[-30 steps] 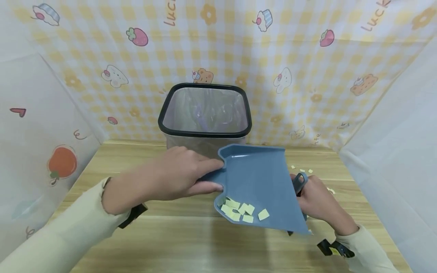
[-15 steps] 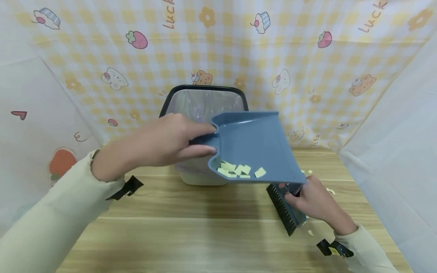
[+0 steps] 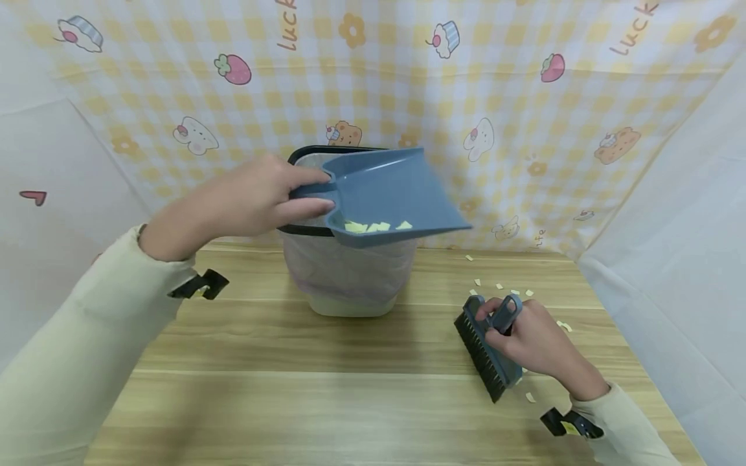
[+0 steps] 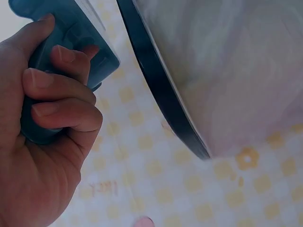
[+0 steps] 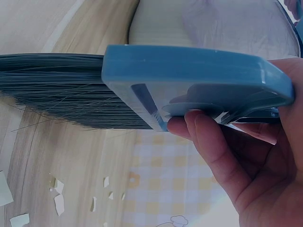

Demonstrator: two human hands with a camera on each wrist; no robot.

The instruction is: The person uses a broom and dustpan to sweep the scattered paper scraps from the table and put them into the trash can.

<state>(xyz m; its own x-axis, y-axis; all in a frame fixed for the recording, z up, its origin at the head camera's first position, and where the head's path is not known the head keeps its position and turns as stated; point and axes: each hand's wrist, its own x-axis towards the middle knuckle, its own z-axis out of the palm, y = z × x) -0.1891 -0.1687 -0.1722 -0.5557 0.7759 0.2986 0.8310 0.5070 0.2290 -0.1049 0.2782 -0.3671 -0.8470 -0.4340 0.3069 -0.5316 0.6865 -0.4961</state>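
My left hand (image 3: 259, 197) grips the handle of a blue dustpan (image 3: 390, 188), its fingers curled round it in the left wrist view. The dustpan overlaps the mouth of a trash bin (image 3: 350, 278) in the head view, tilted with its front lip toward the right. Several pale yellow paper scraps (image 3: 373, 227) lie along its lower side wall. Over at the right of the table, my right hand (image 3: 533, 340) holds a blue hand brush (image 3: 489, 349) with dark bristles (image 5: 71, 90). The brush stands among loose scraps.
More paper scraps (image 3: 529, 397) are scattered on the wooden table (image 3: 326, 401) around and behind the brush. A black rim (image 3: 300, 155) edges the bin, which has a clear liner. A yellow checked cloth (image 3: 408, 84) hangs behind, with white sheets (image 3: 670, 259) at both sides.
My left hand has raised the dustpan and brought it left over the bin, tilting it. The scraps sit lower along its side. My right hand and brush have stayed in place.
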